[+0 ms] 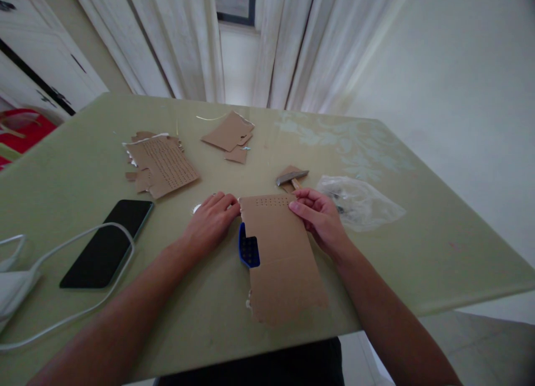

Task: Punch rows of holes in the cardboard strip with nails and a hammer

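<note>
A brown piece of cardboard with torn edges lies in front of me, small holes in rows along its far end. My right hand pinches its far right edge between thumb and fingers. At the far left corner, my left hand has its fingers bent together against the cardboard; the fingertips are partly hidden. A blue plastic piece with dots shows through a notch in the left edge, the rest of it covered. Just beyond my right hand lies a hammer on a cardboard scrap.
A clear plastic bag with small dark items sits at the right. Hole-punched cardboard and more scraps lie farther back. On the left are a black phone and a white cable. A small white round thing is beside my left hand.
</note>
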The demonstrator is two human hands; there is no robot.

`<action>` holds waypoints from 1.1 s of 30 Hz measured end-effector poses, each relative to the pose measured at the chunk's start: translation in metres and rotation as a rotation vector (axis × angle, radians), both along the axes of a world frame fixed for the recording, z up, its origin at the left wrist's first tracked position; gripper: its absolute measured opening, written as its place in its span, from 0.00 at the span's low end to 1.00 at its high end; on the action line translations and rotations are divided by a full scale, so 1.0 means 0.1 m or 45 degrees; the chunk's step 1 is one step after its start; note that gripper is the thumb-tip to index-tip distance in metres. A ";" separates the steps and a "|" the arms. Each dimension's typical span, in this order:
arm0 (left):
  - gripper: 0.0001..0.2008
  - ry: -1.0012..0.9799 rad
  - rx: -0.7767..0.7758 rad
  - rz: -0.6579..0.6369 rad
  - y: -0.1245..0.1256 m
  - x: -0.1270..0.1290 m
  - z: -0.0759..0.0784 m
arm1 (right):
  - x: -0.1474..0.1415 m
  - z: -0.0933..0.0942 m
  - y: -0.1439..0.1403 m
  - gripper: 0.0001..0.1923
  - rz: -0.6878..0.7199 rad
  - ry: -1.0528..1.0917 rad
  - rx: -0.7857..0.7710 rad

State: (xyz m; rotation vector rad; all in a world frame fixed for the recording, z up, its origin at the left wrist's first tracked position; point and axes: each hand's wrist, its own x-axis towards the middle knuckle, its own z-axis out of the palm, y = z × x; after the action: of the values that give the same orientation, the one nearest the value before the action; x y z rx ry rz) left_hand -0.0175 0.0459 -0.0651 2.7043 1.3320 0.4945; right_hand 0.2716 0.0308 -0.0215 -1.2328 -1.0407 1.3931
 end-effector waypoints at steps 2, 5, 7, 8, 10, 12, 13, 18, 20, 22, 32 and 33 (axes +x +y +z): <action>0.14 -0.045 0.025 0.053 0.00 0.01 0.00 | 0.00 0.00 0.00 0.23 0.017 -0.049 0.020; 0.13 -0.214 0.099 0.174 0.00 0.03 0.05 | 0.00 0.00 0.00 0.22 0.057 -0.110 0.052; 0.13 -0.353 0.154 0.248 -0.02 0.05 0.10 | 0.01 -0.01 0.00 0.22 0.083 -0.144 0.073; 0.12 -0.422 0.178 0.275 -0.03 0.05 0.13 | 0.01 -0.02 0.00 0.22 0.093 -0.156 0.085; 0.10 -0.567 0.212 0.307 -0.07 0.06 0.19 | 0.01 -0.03 0.01 0.22 0.106 -0.170 0.106; 0.07 -0.710 0.232 0.302 -0.11 0.06 0.24 | 0.01 -0.05 0.01 0.22 0.108 -0.167 0.118; 0.07 -0.766 0.235 0.287 -0.14 0.06 0.26 | 0.01 -0.05 0.01 0.22 0.108 -0.161 0.120; 0.08 -0.949 0.231 0.153 -0.22 0.09 0.32 | 0.01 -0.07 0.00 0.21 0.140 -0.145 0.125; 0.08 -0.992 0.194 0.135 -0.24 0.11 0.33 | 0.00 -0.07 0.00 0.21 0.153 -0.141 0.131; 0.07 -1.037 0.143 0.144 -0.26 0.14 0.33 | 0.00 -0.08 0.00 0.21 0.155 -0.142 0.133; 0.04 -1.172 -0.022 0.119 -0.29 0.19 0.34 | -0.01 -0.07 -0.01 0.20 0.176 -0.141 0.130; 0.04 -1.126 0.038 0.094 -0.29 0.18 0.34 | -0.01 -0.07 -0.01 0.20 0.177 -0.135 0.129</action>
State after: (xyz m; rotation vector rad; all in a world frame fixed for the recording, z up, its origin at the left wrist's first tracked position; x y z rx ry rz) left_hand 0.0003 0.0171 -0.0307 1.9901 1.1252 1.4826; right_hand 0.2711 0.0302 -0.0283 -1.1888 -1.2761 1.3734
